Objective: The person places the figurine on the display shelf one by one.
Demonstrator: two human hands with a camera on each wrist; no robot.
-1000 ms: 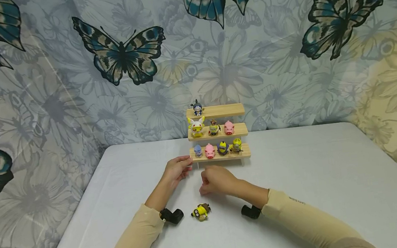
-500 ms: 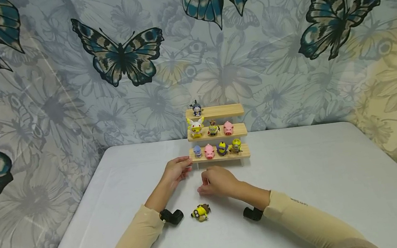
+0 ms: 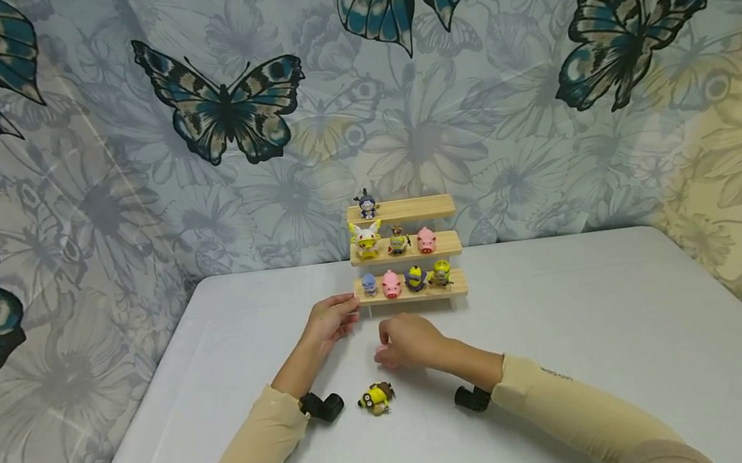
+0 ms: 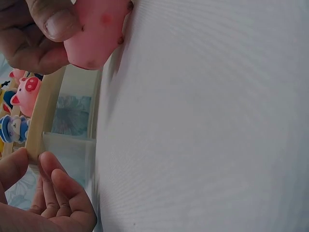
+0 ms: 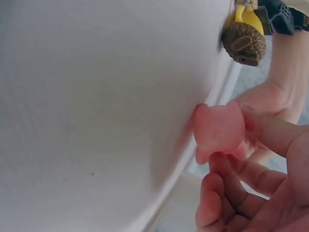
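My right hand [image 3: 414,340] pinches a pink pig figurine [image 5: 219,128] between thumb and fingers, low over the white table in front of a stand. In the left wrist view the same pig [image 4: 99,36] lies partly behind the thumb. A three-tier wooden display stand [image 3: 415,248] with clear supports stands at the back. My left hand [image 3: 332,321] pinches the left end of its lowest shelf, thumb on one side and fingertips on the other. Nearer to me, a yellow minion figurine [image 3: 376,398] with a brown textured part lies on its side.
On the bottom shelf stand a small blue figure [image 3: 369,284], a pink pig [image 3: 391,284] and two yellow minion-like figures. The middle shelf bears a white-and-yellow eared figure [image 3: 367,240], another small figure and a pig [image 3: 426,240]. A dark-haired figure [image 3: 366,205] occupies the top shelf's left end.
Part of the pink pig now shows at my right fingertips, where earlier it was hidden. The right hand has shifted only slightly; the left hand keeps its place on the shelf.
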